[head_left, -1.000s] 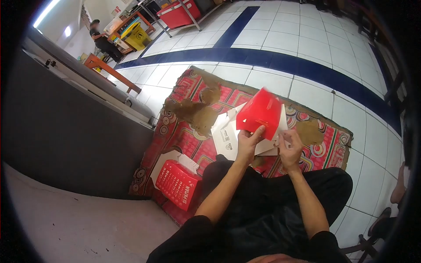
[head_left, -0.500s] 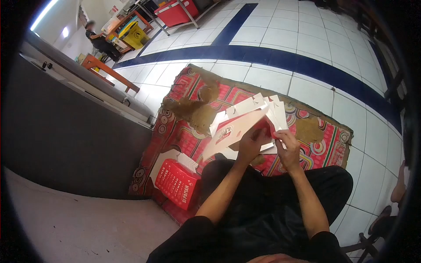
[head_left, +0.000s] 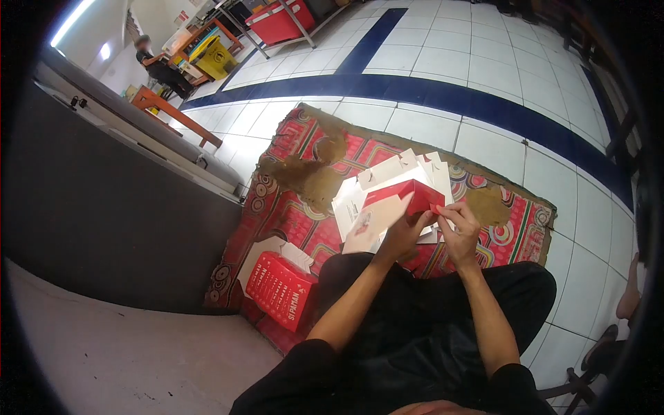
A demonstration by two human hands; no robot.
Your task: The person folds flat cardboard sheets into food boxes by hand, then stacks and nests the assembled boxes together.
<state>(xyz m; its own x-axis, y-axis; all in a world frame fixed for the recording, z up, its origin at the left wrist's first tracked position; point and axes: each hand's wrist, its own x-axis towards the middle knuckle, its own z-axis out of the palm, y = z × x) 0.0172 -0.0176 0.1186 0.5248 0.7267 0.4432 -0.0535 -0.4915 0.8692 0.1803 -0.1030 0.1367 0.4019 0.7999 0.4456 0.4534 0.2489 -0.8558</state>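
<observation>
A partly folded red-and-white cardboard box (head_left: pixel 391 197) is held up between my hands, its pale printed panel facing left. My left hand (head_left: pixel 403 235) is closed round its near edge, the thumb pressed towards the red side. With bent fingers, my right hand (head_left: pixel 459 228) pinches a small red flap at the box's right corner. Beneath and behind it lie several flat white box blanks (head_left: pixel 373 173), fanned out on the mat. Left of my lap, red folded boxes (head_left: pixel 280 287) marked "SI PAMAN" lie together with white flaps up.
I sit on a worn red patterned mat (head_left: pixel 304 142) with brown bare patches. A dark panel (head_left: pixel 117 207) stands along the left. Further off are a yellow bin (head_left: pixel 213 57), a red cooler (head_left: pixel 280 21) on a metal rack and a standing person (head_left: pixel 160 68).
The held box has turned, with its red side more raised and its pale panel lower. My left hand has shifted slightly and both hands are close together at the right corner.
</observation>
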